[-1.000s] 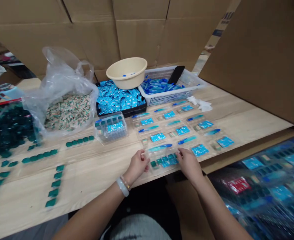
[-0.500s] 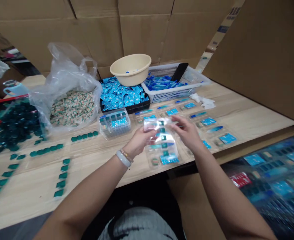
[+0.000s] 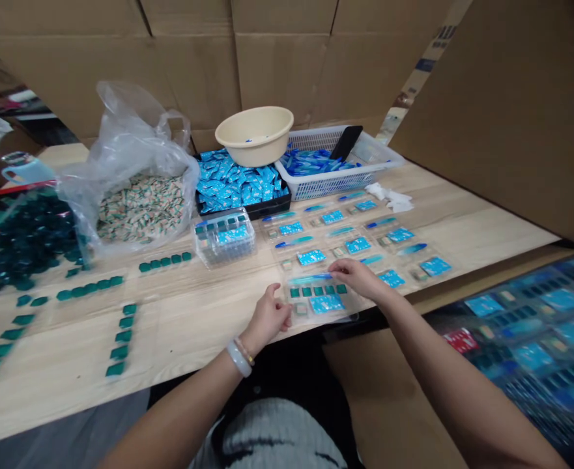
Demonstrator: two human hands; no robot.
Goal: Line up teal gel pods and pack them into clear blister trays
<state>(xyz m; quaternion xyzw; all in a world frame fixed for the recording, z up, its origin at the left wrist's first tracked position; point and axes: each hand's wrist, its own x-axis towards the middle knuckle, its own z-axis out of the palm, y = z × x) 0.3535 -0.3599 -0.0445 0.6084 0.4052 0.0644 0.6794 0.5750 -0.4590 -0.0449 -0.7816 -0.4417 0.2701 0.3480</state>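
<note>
A clear plastic blister tray [image 3: 320,319] lies at the table's front edge. In it are a blue pen [image 3: 311,278], a row of dark green gem-like pieces [image 3: 318,290], a blue packet [image 3: 326,303] and a small pale square piece [image 3: 301,309]. My left hand [image 3: 268,312] is at the tray's left edge, thumb and fingers apart, some fingers curled, holding nothing. My right hand [image 3: 358,277] touches the tray's upper right part near the pen's end, fingers apart from the thumb. Whether it presses the pen or the plastic I cannot tell.
Similar trays with pens and packets [image 3: 358,245] spread behind and right. A stack of filled trays [image 3: 225,251], a black box of blue packets [image 3: 238,189], a pen basket [image 3: 335,185], a cream basin [image 3: 255,140], a plastic bag [image 3: 135,150] and a green-piece heap [image 3: 32,241] stand behind.
The clear strip carrying the green pieces, held upright between both hands before, has been lowered; the green row now lies in the tray. My left hand has let go and moved down-left.
</note>
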